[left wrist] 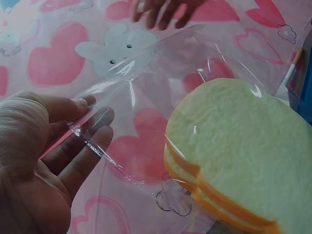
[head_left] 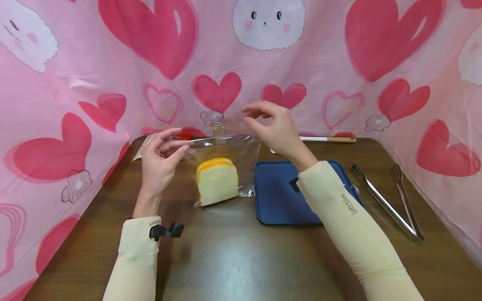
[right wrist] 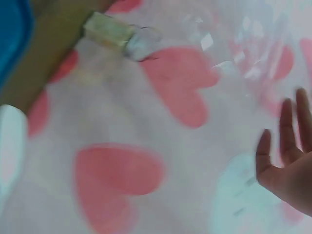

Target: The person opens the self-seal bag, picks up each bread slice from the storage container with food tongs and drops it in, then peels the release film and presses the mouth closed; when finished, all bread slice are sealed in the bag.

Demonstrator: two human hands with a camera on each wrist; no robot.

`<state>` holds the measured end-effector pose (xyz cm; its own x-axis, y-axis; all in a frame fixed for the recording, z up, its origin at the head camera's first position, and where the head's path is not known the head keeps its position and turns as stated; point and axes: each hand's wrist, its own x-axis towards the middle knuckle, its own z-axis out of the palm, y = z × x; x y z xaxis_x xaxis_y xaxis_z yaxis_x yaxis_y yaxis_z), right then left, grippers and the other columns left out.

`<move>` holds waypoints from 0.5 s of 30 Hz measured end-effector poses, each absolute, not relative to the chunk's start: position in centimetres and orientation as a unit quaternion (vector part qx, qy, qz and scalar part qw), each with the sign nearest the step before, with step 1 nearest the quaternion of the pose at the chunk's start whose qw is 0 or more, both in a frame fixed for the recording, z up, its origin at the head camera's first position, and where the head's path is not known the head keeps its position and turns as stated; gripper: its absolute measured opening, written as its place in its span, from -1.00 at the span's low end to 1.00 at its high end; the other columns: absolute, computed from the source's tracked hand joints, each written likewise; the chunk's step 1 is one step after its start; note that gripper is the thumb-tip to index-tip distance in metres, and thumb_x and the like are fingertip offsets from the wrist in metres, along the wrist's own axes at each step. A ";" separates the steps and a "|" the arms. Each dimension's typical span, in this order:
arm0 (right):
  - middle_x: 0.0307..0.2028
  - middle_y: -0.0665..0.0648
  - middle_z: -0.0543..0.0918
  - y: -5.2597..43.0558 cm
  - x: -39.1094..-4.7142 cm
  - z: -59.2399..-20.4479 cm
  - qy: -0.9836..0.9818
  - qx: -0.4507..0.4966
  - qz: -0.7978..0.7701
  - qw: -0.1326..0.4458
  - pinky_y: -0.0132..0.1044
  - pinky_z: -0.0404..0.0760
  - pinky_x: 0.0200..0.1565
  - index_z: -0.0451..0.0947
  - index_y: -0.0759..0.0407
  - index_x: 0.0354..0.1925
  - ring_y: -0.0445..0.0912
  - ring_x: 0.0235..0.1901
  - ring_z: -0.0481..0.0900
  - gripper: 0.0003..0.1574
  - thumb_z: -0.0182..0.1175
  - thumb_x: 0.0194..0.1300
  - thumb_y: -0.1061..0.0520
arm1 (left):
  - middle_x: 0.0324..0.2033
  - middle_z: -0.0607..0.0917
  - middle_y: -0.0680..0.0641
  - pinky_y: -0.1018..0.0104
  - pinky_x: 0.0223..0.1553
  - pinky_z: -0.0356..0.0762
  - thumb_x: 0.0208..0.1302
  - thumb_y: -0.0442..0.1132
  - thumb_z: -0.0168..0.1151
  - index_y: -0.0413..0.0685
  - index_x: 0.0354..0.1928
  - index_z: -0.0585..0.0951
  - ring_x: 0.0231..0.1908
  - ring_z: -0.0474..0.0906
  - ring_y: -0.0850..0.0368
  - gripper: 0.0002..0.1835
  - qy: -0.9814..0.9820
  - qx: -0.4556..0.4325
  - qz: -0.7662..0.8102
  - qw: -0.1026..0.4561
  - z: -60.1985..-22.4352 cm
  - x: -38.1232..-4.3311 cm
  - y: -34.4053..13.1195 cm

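A clear plastic bag with slices of bread inside stands upright over the table. The bread is pale with orange crust edges and sits in the lower part of the bag. My left hand pinches the bag's upper left corner; in the left wrist view the thumb lies on one side of the film and fingers show behind it. Above the bag's upper right corner is my right hand, its fingers loosely bent and apart from the thumb, holding nothing. The right wrist view shows its fingers spread beside the blurred film.
To the right of the bag lies a blue tray, partly under the right forearm. Metal tongs rest at the far right. Behind stand a small glass bottle and a wood-and-white handle. A red item lies at the back left.
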<state>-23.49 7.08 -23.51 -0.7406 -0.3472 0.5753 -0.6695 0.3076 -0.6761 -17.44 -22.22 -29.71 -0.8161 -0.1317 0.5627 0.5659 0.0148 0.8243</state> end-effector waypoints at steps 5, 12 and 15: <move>-0.04 0.02 0.79 2.3 -23.2 -20.8 -0.876 0.373 0.299 0.062 -0.18 0.66 0.08 0.75 0.06 0.14 -0.12 -0.03 0.66 -0.54 0.46 0.34 -0.06 | -0.22 0.88 0.00 0.32 -0.18 0.78 0.29 -0.64 0.32 -0.29 0.23 0.64 -0.31 0.86 0.14 -0.53 -0.650 -0.178 -0.696 0.246 -29.4 -17.5 -22.3; -0.40 -0.06 0.72 -1.1 -23.8 -20.7 -0.897 0.390 0.207 -0.037 -0.25 0.60 -0.17 0.77 -0.07 -0.29 -0.12 -0.28 0.61 -0.80 0.46 0.33 -0.13 | -0.23 0.88 0.09 0.40 -0.11 0.76 0.30 -0.64 0.31 -0.35 0.24 0.62 -0.27 0.85 0.22 -0.54 -0.665 -0.182 -0.685 0.237 -29.7 -17.3 -22.4; -0.44 -0.04 0.70 -1.8 -24.0 -20.8 -0.899 0.391 0.189 -0.057 -0.23 0.58 -0.21 0.74 -0.08 -0.40 -0.11 -0.30 0.60 -0.80 0.43 0.35 -0.07 | -0.22 0.88 0.07 0.38 -0.11 0.77 0.31 -0.64 0.30 -0.35 0.23 0.62 -0.27 0.86 0.21 -0.55 -0.660 -0.191 -0.688 0.232 -29.8 -17.3 -22.5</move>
